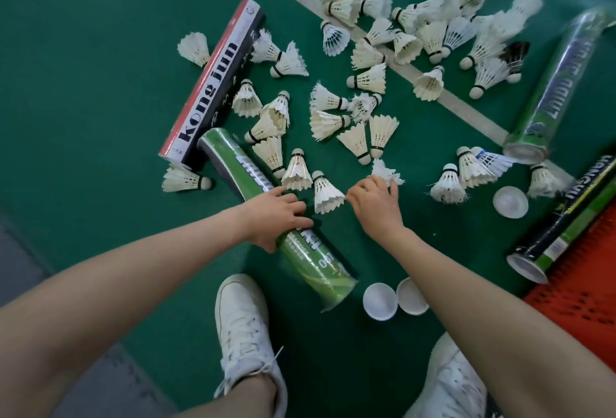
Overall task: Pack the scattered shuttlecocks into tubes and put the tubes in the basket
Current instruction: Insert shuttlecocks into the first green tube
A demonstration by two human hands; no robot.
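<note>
Several white shuttlecocks (396,37) lie scattered over the green court floor. My left hand (276,217) grips a green tube (310,261) lying on the floor, its open end pointing toward my feet. My right hand (376,200) has its fingers curled on a ragged shuttlecock (385,170) at its fingertips. Another shuttlecock (325,192) lies between my two hands. A black, white and red "Kong jun" tube (213,84) lies at the left. A green and silver tube (553,84) lies at the right, and a black and green tube (573,220) below it.
A red perforated basket (586,291) sits at the right edge, beside the black and green tube. Three white tube caps (380,301) (411,296) (510,201) lie on the floor. My white shoes (243,334) are at the bottom. A white court line (376,47) crosses the pile.
</note>
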